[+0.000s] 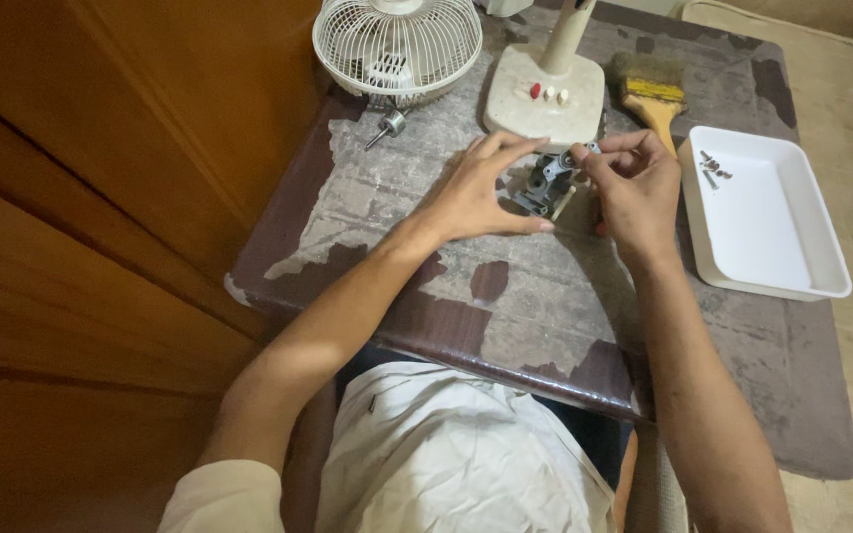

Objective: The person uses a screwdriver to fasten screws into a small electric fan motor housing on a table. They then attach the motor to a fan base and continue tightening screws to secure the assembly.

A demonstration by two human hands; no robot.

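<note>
Fingers of left hand and right hand pinch the small grey motor.

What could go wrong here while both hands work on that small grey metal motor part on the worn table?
1. The small grey metal motor part is pinched only by fingertips of the left hand and right hand; a slip could drop pieces onto the patchy table.
2. The loose screws lie in the white plastic tray close to the right forearm; a nudge might scatter them.
3. The small metal shaft piece lies loose near the table's edge and could roll off.
</note>
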